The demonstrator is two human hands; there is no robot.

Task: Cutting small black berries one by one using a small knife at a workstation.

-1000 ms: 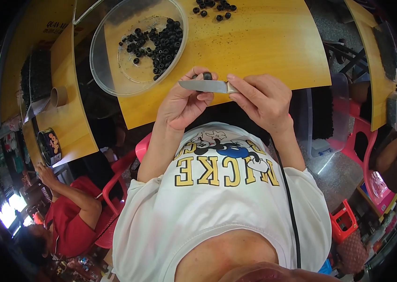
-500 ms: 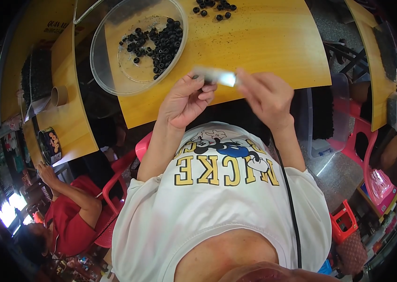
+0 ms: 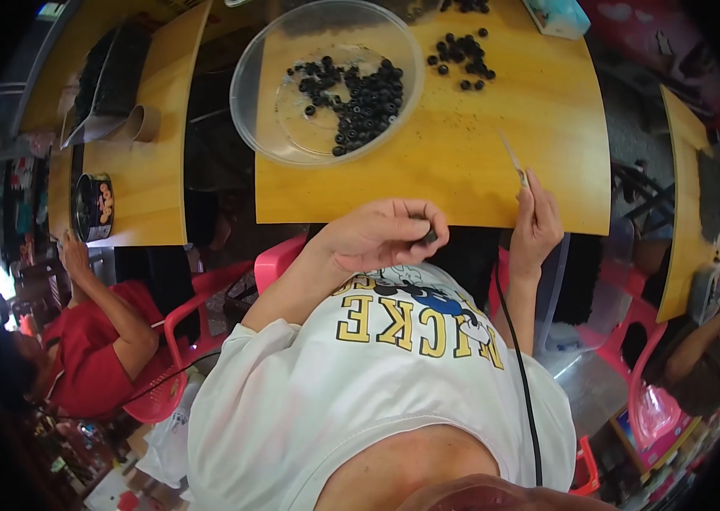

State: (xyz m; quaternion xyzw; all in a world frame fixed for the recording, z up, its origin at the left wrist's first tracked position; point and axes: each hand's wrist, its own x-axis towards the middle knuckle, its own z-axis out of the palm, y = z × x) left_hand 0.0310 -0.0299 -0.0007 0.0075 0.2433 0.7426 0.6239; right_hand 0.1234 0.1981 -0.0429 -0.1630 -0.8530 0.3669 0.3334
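Note:
Between the thumb and fingers of my left hand (image 3: 381, 234) is a small black rounded piece (image 3: 430, 238), mostly covered by the fingertips. My right hand (image 3: 537, 223), farther right by the table's front edge, pinches a thin, pointed metal tool (image 3: 511, 157) whose tip angles away over the table; its exact kind is unclear. A large clear plastic bowl (image 3: 242, 102) stands on the yellow table (image 3: 496, 192), with many small black bead-like pieces (image 3: 368, 106) inside. More loose black pieces (image 3: 466, 58) lie on the table right of the bowl.
Dark crumbs dot the tabletop. A light-blue packet (image 3: 560, 15) sits at the far right corner. At left, another yellow table holds a round tin (image 3: 94, 207) and a cardboard roll (image 3: 143, 123); a person in red (image 3: 113, 341) sits there. A black cord (image 3: 518, 358) hangs down my front.
My hands have moved apart; the right one has carried the metal tool away from the left. The left still holds the black piece. The whole view has shifted.

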